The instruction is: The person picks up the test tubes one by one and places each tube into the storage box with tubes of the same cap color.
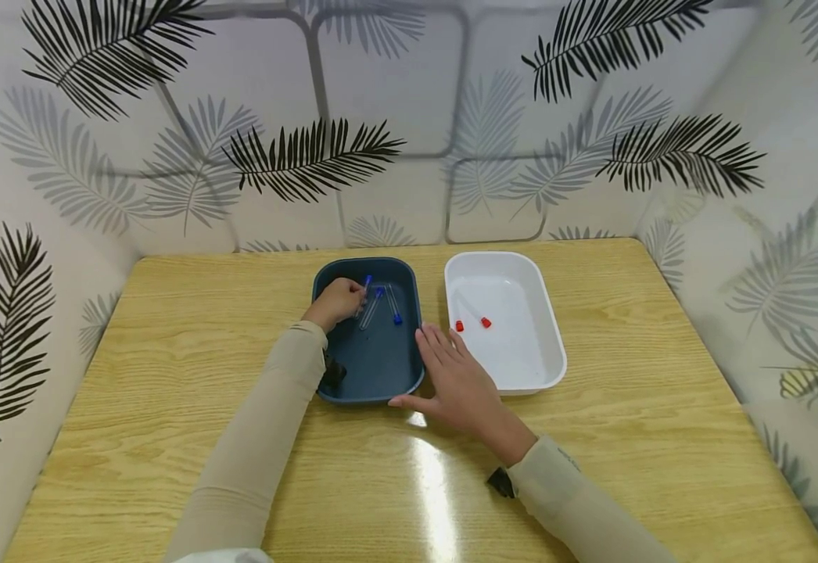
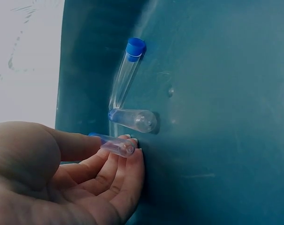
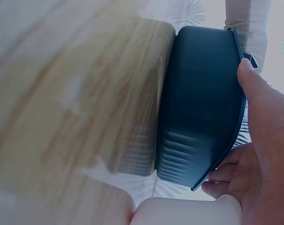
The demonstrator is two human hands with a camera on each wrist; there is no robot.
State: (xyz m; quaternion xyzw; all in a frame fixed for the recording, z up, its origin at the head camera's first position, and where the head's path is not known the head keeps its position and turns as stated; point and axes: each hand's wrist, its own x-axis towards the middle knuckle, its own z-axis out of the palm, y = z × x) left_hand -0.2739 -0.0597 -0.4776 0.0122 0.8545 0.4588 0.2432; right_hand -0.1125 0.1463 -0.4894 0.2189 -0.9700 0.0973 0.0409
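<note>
A dark blue plastic tray (image 1: 377,367) stands on the table with my left hand (image 1: 337,303) reaching into its far left part. Between thumb and fingertips, that hand pinches a clear test tube with a blue cap (image 2: 114,146). Beside it on the tray floor lie two more blue-capped test tubes, one test tube (image 2: 132,120) pointing its round end at the left wrist camera, the other test tube (image 2: 125,77) farther off. My right hand (image 1: 460,385) rests at the tray's near right corner, thumb on the near rim and extended fingers along the right side.
A white tray (image 1: 522,352) stands just right of the blue one, near my right fingers. Inside it are two red caps (image 1: 486,322), the right one on a clear tube. A patterned wall covering (image 1: 395,188) rises behind the wooden table (image 1: 191,352).
</note>
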